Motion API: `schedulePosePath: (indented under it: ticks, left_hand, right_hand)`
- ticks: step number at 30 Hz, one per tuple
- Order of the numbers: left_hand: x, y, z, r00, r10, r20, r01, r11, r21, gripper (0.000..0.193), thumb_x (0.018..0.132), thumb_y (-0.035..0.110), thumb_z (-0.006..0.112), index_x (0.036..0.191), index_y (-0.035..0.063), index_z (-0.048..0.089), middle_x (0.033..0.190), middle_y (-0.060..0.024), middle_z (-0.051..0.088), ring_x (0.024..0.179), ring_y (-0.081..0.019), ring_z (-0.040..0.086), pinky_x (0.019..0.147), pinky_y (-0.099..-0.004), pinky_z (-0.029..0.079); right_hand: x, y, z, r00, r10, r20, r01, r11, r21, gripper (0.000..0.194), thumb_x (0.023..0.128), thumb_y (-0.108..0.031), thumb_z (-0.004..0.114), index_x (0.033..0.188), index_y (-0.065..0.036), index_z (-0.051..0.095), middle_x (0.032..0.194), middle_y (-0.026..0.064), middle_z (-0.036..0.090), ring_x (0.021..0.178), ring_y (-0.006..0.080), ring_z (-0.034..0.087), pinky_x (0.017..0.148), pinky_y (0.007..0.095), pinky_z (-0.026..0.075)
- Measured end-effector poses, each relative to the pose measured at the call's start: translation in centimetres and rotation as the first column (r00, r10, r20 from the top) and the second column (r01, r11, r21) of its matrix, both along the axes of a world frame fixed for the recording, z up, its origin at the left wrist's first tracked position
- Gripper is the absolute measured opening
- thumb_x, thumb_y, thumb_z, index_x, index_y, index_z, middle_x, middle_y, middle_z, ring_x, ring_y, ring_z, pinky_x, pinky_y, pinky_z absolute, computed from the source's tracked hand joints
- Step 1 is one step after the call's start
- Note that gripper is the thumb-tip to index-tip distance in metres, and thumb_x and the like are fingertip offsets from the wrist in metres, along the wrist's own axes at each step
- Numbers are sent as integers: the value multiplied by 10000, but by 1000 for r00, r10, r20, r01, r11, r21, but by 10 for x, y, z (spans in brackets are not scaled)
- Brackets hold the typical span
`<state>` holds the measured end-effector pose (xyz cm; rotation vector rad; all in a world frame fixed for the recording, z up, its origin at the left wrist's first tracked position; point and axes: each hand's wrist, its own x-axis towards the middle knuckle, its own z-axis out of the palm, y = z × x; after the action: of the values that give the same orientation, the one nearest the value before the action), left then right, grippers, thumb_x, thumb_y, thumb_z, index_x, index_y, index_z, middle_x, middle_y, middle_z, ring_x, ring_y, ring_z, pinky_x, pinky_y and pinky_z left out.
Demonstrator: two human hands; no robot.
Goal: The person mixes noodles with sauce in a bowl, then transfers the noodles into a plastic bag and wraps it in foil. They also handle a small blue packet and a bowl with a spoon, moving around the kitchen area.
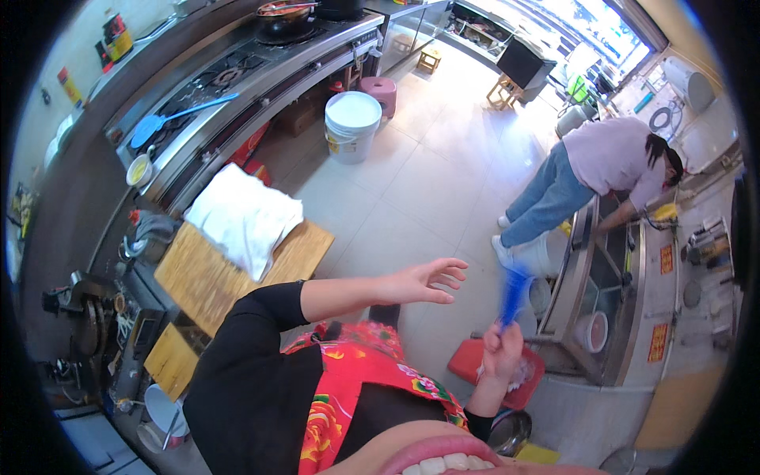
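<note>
My left hand (430, 282) reaches across in front of me above the tiled floor, fingers apart and holding nothing. In my right hand (503, 350) I grip a blue object (513, 294), upright and too blurred to name exactly. Beneath my right hand is a red plastic bin (466, 359) with pale, crumpled contents partly hidden by the wrist. To the left of my left hand, a white cloth (246, 217) lies over part of a wooden board or tabletop (303, 246).
A person (611, 160) bends over a stainless steel sink unit (635, 297) at the right. A white bucket (353, 127) and a pink stool (380, 95) stand on the floor. Along the left runs a gas range (219, 83) with a blue ladle-like utensil (154, 124) and a wok (285, 24).
</note>
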<state>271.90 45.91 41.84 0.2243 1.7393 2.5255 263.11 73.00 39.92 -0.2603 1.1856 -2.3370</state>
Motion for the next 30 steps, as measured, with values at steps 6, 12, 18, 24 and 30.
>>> schedulePosePath:
  ticks: [6,12,18,24,30]
  left_hand:
    - [-156,-117,-14,944,244,221,-211,964,-164,367,931,187,602,1267,56,534,1233,-78,564,1105,-163,557,929,-316,472]
    - [-257,-220,-6,674,629,388,-631,763,-140,304,900,143,623,1185,53,569,1169,-60,581,1038,-153,582,871,-313,493]
    - [-359,-343,-40,479,700,530,-778,618,-114,234,896,109,597,1119,45,575,1060,-53,611,952,-154,609,818,-307,499]
    - [-567,-490,-39,540,655,529,-772,636,1,208,904,138,580,1092,50,586,983,-49,618,888,-154,615,779,-289,494]
    - [-818,-538,24,911,334,244,-338,941,-25,173,926,120,568,1074,38,605,932,-37,626,852,-115,602,768,-266,493]
  right_hand:
    - [-227,-99,-40,585,613,-531,466,282,839,202,956,-240,575,911,-44,585,696,11,559,534,99,487,476,226,362]
    - [-400,-263,11,896,440,51,-436,854,286,198,965,-189,567,954,1,618,719,5,557,598,74,487,515,223,362]
    - [-554,-405,37,760,638,-126,-543,730,415,184,928,-203,583,921,-28,637,723,31,588,624,128,551,582,279,443]
    - [-712,-505,8,567,702,-431,264,341,902,188,919,-219,556,883,-43,612,733,135,617,660,304,592,618,421,459]
    - [-850,-514,26,657,568,-496,474,200,858,265,892,-270,581,803,-20,602,737,197,617,721,408,605,617,484,464]
